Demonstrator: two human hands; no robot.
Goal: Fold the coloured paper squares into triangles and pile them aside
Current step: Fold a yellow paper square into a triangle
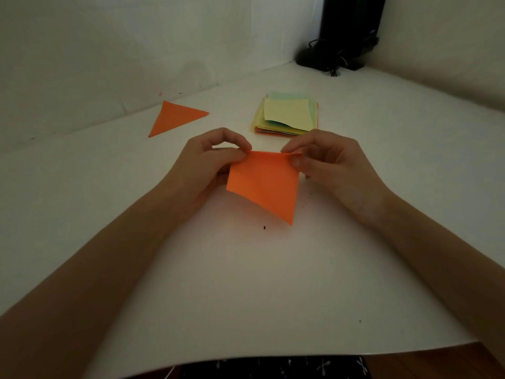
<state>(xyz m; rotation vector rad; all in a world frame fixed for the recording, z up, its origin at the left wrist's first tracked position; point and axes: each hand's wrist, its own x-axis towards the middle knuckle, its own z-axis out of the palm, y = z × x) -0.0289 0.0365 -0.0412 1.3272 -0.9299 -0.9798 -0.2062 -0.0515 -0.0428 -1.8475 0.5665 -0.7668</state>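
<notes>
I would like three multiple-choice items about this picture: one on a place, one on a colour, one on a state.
1. The folded orange triangle lies: A) left of the paper stack; B) on the stack; C) on the floor.
2. The stack's top sheet is: A) blue; B) pale yellow; C) red.
3. The orange paper square is: A) lying untouched; B) pinched by the left hand and right hand; C) crumpled.
Key: 1A, it lies apart, leftwards; 2B, yellow shows on top; 3B, fingers grip its upper corners.
</notes>
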